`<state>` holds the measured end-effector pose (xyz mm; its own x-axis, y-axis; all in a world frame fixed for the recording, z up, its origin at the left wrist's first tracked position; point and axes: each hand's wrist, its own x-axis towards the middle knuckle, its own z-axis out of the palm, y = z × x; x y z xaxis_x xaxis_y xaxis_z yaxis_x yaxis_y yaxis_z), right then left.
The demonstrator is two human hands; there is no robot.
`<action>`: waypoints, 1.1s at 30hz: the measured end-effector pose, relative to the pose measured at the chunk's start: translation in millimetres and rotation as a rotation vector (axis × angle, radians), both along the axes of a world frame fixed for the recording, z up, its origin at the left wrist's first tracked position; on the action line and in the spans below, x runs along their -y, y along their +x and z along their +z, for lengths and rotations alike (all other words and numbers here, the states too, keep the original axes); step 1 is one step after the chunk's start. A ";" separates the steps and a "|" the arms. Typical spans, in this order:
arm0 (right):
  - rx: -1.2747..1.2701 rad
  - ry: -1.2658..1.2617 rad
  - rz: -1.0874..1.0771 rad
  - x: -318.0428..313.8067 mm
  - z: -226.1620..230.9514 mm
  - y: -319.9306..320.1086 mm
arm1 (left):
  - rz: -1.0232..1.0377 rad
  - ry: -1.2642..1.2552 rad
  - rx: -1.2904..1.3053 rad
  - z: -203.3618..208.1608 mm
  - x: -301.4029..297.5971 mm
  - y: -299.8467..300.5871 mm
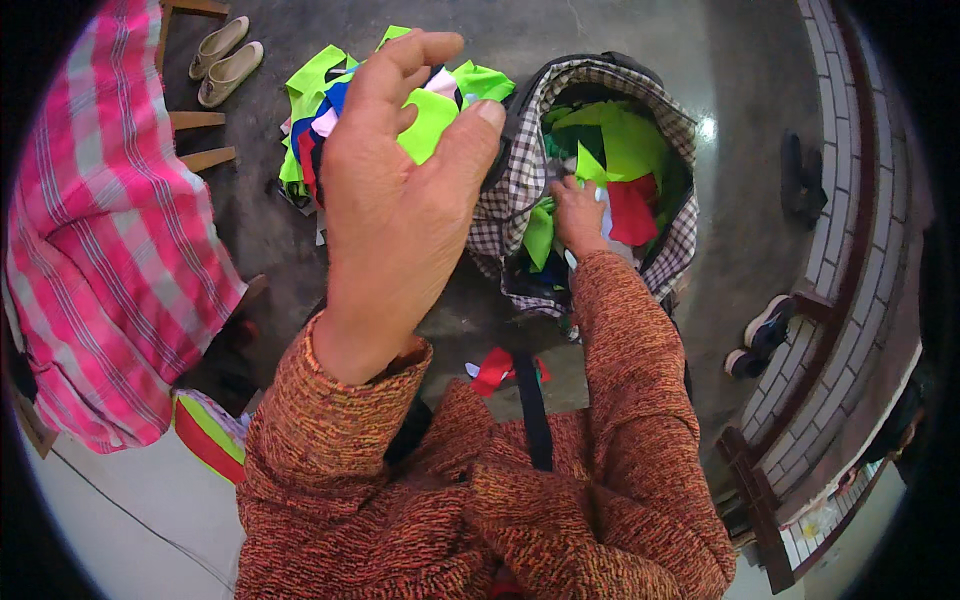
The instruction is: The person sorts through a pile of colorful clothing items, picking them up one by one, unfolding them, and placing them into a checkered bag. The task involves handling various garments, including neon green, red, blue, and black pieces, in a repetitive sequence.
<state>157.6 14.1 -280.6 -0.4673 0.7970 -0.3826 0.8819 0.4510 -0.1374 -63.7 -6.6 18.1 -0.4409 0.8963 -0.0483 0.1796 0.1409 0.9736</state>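
You stand on a grey concrete floor (740,190), glossy where light reflects. Pink plaid cloth (110,230) at left over wooden legs (200,120); tiled wall (850,250) curves right; shoes (225,60) nearby.

Bare floor (620,30) btwn scrap pile (310,100); bag (520,170)

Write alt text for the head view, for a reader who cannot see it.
Seen from above, a person's right hand reaches into a checked bag of green and red fabric scraps, while the raised left hand is half closed, with a pile of bright scraps on the floor behind it. A pink plaid cloth lies at left.
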 end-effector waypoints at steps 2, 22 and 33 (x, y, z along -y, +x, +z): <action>-0.108 -0.012 -0.060 -7.7 1.6 17.9 | 0.001 -0.003 0.006 -2.2 -0.7 0.5; -1.503 -0.178 -0.968 37.6 233.1 58.7 | -0.060 0.066 -0.076 -9.8 -4.8 32.4; -1.706 -0.331 -1.172 30.3 240.6 70.7 | -0.427 -0.163 0.005 -18.9 -11.7 63.5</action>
<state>228.3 -16.2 -40.0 0.1282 0.9185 -0.3740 -0.3926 -0.2994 -0.8696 -0.2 5.1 -0.8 -0.0329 0.9783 -0.2047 0.2501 0.2064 0.9460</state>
